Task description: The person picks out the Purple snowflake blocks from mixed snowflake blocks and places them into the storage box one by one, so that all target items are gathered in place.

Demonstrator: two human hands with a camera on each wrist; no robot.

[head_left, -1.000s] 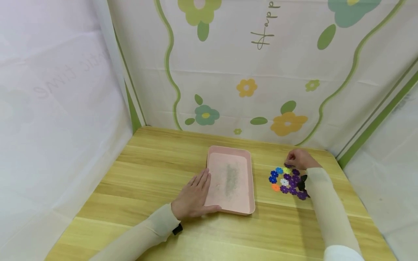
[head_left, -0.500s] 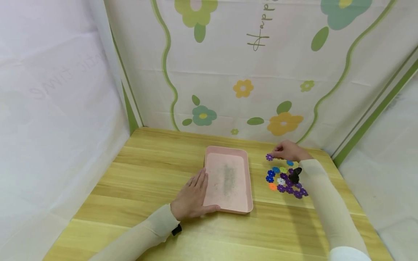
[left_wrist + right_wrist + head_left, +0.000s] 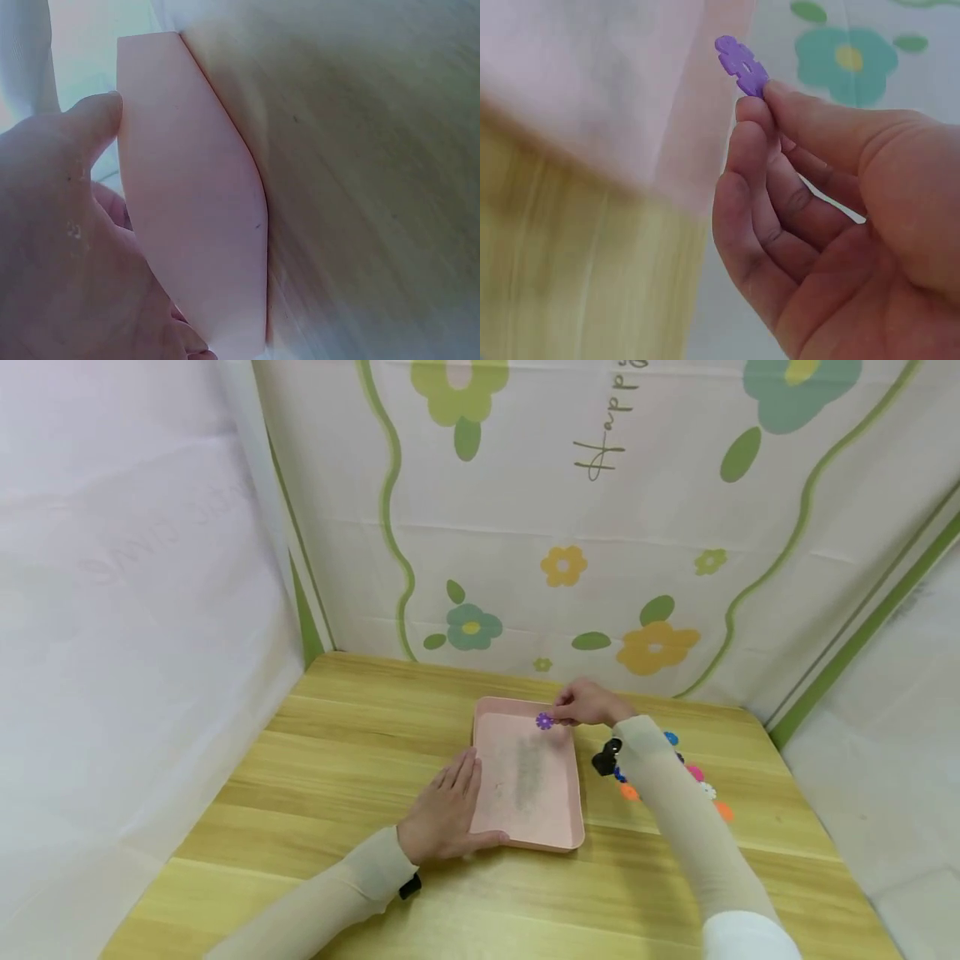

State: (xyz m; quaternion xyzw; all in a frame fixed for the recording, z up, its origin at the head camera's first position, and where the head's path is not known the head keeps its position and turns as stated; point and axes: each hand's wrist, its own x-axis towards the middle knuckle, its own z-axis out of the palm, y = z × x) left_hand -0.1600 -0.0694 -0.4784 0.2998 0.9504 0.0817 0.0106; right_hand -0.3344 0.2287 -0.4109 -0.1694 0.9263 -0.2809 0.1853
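Observation:
Between thumb and forefinger my right hand (image 3: 588, 703) pinches a purple snowflake-shaped plastic building disc (image 3: 544, 721). It is above the far right part of a pink rectangular tray (image 3: 498, 827). The right wrist view shows the disc (image 3: 742, 66) held by its edge at the fingertips. My left hand (image 3: 444, 810) rests at the tray's near left corner, fingers straight along the left side and thumb along the near edge. In the left wrist view, the thumb touches the rim of the tray wall (image 3: 195, 172). The tray holds only a greyish smudge on its floor.
To the right of the tray lie more discs, partly hidden by my right forearm: an orange disc (image 3: 628, 792), a blue disc (image 3: 671, 738), a white disc (image 3: 707, 790) and others. Behind the wooden table (image 3: 360, 727) hangs a flower-printed cloth (image 3: 502, 527), with more cloth at both sides.
My right hand has picked up the purple disc from the pile and carried it left, over the tray. The left hand has stayed at the tray corner.

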